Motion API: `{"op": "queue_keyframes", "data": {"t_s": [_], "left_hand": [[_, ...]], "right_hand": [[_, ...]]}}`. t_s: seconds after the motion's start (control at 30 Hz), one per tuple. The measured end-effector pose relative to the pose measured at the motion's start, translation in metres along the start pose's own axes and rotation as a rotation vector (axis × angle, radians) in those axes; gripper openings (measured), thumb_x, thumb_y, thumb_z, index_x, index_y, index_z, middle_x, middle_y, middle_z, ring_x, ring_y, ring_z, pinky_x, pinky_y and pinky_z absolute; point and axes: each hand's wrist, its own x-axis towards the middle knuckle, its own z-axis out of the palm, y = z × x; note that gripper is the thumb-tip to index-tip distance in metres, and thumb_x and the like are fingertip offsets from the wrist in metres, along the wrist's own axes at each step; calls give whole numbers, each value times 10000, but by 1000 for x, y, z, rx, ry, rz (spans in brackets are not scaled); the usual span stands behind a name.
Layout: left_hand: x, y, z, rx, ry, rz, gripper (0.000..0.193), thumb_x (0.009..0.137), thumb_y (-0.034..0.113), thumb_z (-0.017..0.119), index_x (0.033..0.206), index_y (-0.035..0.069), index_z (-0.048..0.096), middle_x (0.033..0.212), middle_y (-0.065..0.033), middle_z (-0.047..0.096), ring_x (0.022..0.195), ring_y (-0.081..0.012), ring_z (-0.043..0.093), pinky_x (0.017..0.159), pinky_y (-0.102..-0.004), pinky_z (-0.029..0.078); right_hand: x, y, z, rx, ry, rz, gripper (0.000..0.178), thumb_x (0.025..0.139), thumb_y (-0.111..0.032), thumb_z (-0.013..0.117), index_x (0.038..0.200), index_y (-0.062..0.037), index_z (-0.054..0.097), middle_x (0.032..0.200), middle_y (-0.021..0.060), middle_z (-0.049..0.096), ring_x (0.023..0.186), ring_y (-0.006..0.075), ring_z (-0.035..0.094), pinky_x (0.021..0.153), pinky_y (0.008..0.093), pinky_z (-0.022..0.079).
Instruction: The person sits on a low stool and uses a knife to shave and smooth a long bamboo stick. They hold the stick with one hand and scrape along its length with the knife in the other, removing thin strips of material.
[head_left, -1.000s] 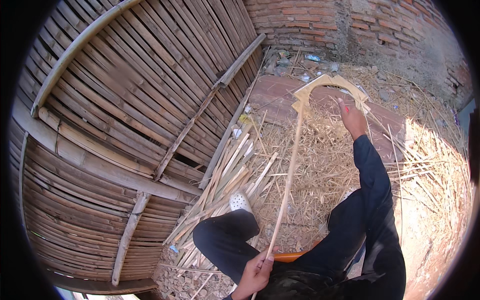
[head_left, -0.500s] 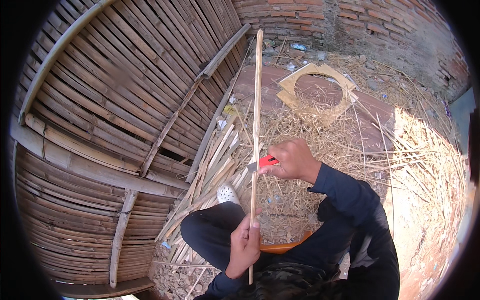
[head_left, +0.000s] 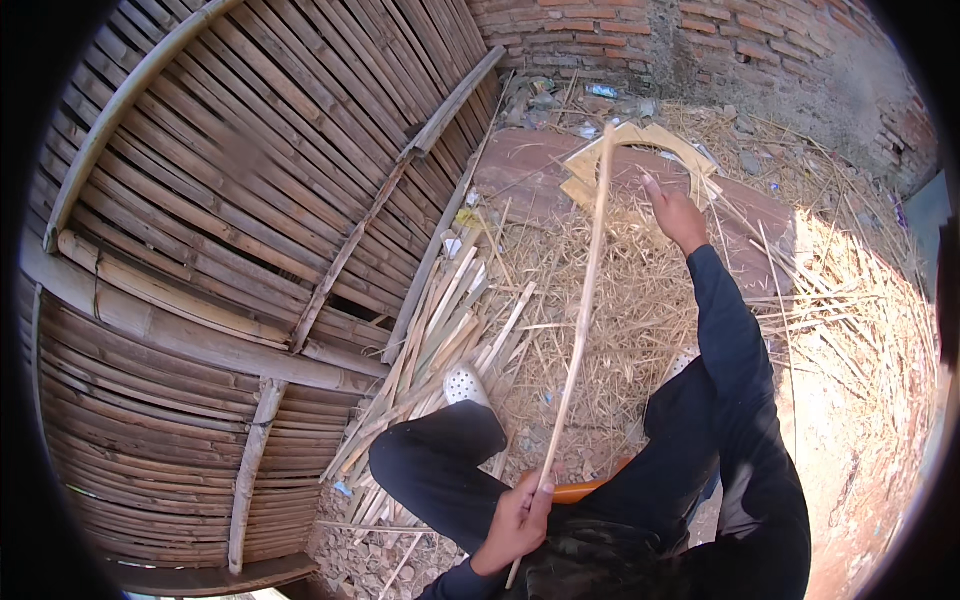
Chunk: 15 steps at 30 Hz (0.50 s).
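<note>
My left hand [head_left: 517,527] is closed around the lower part of a long, thin bamboo strip [head_left: 582,320], which rises away from me and leans to the right. My right hand [head_left: 678,216] is stretched far forward, to the right of the strip's upper end and apart from it. Its fingers look curled, with one digit pointing up and left; what they hold, if anything, is hidden. The red-handled cutter seen before does not show.
Split bamboo strips [head_left: 432,350] lie in a pile at left, beside a bamboo slat wall [head_left: 250,190]. Shavings [head_left: 640,285] cover the ground. A yellowish board with a round opening [head_left: 578,190] lies ahead, before a brick wall [head_left: 590,40]. My white perforated shoe [head_left: 465,385] is near the pile.
My right hand has moved from the strip's middle, forward and right, and the red cutter has gone out of sight. The strip's far end has swung right and lower; my left hand shifted slightly right.
</note>
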Motion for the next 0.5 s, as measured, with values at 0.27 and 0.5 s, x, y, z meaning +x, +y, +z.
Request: {"op": "queue_keyframes", "data": {"t_s": [0.27, 0.5], "left_hand": [[43, 55, -21, -477, 39, 7, 359, 1036, 266, 358, 1182, -29, 502, 526, 7, 388, 339, -76, 313, 361, -222, 309], [51, 54, -14, -310, 61, -23, 306, 1045, 252, 313, 1026, 9, 497, 507, 4, 383, 345, -99, 338, 376, -218, 326]], "right_hand": [[-98, -99, -8, 154, -320, -605, 647, 873, -651, 477, 651, -65, 637, 534, 148, 557, 523, 345, 581, 513, 442, 440], [-173, -142, -17, 308, -260, -1052, 579, 744, -670, 627, 599, -111, 579, 502, 71, 535, 461, 284, 557, 436, 382, 404]]}}
